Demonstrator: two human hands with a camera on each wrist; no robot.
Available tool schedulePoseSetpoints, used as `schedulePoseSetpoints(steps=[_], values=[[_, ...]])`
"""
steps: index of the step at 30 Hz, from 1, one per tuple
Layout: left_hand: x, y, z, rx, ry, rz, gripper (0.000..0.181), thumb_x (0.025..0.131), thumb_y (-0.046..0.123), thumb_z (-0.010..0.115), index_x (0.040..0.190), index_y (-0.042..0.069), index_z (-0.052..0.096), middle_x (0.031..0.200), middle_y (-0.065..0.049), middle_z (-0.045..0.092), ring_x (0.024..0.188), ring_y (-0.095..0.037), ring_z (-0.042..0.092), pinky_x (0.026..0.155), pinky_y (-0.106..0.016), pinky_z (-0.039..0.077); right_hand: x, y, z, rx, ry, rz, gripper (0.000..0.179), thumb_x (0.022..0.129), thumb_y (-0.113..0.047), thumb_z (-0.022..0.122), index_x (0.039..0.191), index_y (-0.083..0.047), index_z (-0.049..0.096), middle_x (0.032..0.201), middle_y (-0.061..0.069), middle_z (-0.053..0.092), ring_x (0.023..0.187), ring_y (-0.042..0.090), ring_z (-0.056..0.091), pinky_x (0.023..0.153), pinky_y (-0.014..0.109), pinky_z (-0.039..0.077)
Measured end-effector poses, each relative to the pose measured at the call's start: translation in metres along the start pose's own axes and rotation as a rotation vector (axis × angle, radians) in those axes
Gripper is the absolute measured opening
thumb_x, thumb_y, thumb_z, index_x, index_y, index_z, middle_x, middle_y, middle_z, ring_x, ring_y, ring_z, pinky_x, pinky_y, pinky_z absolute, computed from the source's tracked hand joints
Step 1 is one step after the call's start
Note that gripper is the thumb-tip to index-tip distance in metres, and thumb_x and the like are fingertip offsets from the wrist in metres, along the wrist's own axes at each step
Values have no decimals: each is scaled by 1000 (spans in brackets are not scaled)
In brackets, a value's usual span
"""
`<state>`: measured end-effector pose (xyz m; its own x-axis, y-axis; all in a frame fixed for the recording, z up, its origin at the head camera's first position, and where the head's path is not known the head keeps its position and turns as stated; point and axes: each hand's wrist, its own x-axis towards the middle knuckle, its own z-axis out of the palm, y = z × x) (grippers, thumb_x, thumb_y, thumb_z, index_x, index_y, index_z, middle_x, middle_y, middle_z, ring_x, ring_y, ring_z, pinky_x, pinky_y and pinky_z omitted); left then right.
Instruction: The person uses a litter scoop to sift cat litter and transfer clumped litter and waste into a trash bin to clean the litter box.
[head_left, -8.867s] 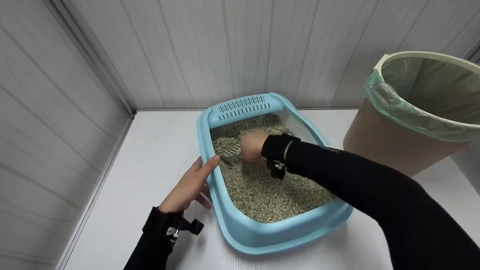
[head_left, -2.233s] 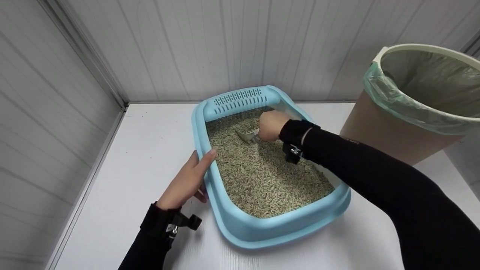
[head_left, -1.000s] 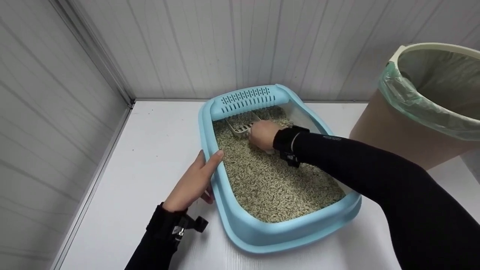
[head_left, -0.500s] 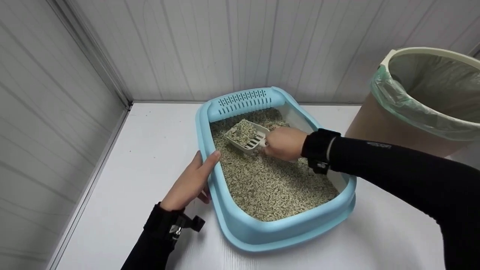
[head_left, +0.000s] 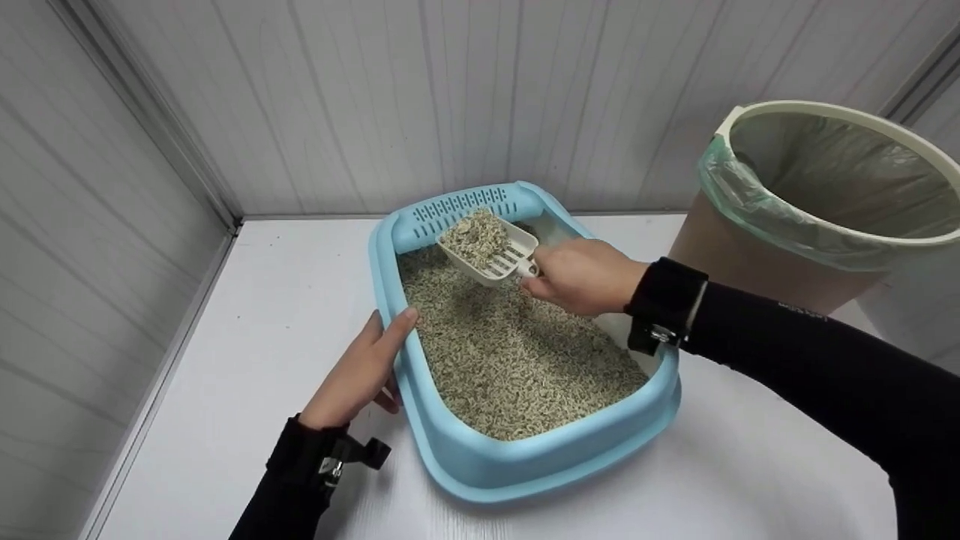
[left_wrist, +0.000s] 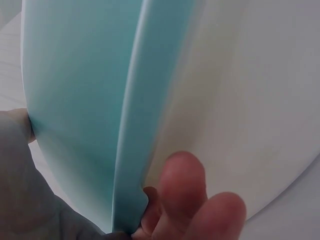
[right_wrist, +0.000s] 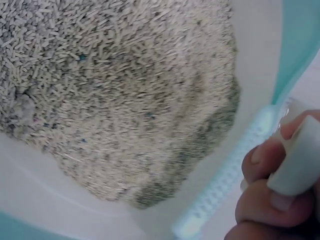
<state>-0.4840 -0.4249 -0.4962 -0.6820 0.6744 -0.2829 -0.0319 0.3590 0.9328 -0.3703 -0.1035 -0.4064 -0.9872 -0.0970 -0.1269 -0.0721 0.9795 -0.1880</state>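
Note:
A slotted white litter scoop (head_left: 491, 247), heaped with pellet litter (head_left: 477, 237), is held by its handle in my right hand (head_left: 581, 276). The scoop hangs above the far part of the blue litter box (head_left: 540, 466). In the right wrist view the fingers (right_wrist: 272, 202) curl round the pale handle (right_wrist: 300, 157). My left hand (head_left: 356, 371) grips the box's left rim, thumb on top. The left wrist view shows fingertips (left_wrist: 182, 185) curled beneath the blue rim (left_wrist: 130, 120). More litter (head_left: 517, 375) covers the bottom of the box.
To the right stands a tan bin (head_left: 757, 255) with a greenish liner (head_left: 731, 184) folded over its rim. A panelled wall (head_left: 465, 97) rises behind the box, another (head_left: 82, 247) at the left. The white tabletop (head_left: 255, 352) lies under everything.
The right hand has drawn the scoop up out of the litter with a heap on it, and it is now higher above the box. The left hand stays on the rim.

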Motion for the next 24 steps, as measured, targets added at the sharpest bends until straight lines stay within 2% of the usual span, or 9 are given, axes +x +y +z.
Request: schedulePoseSetpoints(steps=[6, 12, 24], values=[[3, 0, 0, 0, 11, 6, 92, 102, 86, 54, 170, 28, 33, 94, -23, 71, 57, -35, 68, 50, -47, 59, -3, -6, -5, -17, 46, -11, 34, 116, -36, 58, 103, -6, 65, 75, 0, 56, 63, 21, 56, 59, 46, 53], [5, 1, 1, 4, 9, 7, 94, 100, 88, 53, 169, 26, 33, 92, -23, 71, 56, -34, 68, 50, -48, 60, -4, -6, -8, 21, 30, 2, 34, 116, -35, 57, 112, -4, 67, 78, 2, 60, 65, 21, 59, 62, 45, 56], [6, 1, 0, 11, 11, 9, 93, 101, 87, 53, 168, 26, 34, 91, -23, 72, 56, -33, 68, 50, -50, 60, -4, -13, -26, -2, 62, 63, 36, 117, -37, 56, 104, -5, 64, 81, 3, 61, 68, 24, 60, 64, 45, 56]])
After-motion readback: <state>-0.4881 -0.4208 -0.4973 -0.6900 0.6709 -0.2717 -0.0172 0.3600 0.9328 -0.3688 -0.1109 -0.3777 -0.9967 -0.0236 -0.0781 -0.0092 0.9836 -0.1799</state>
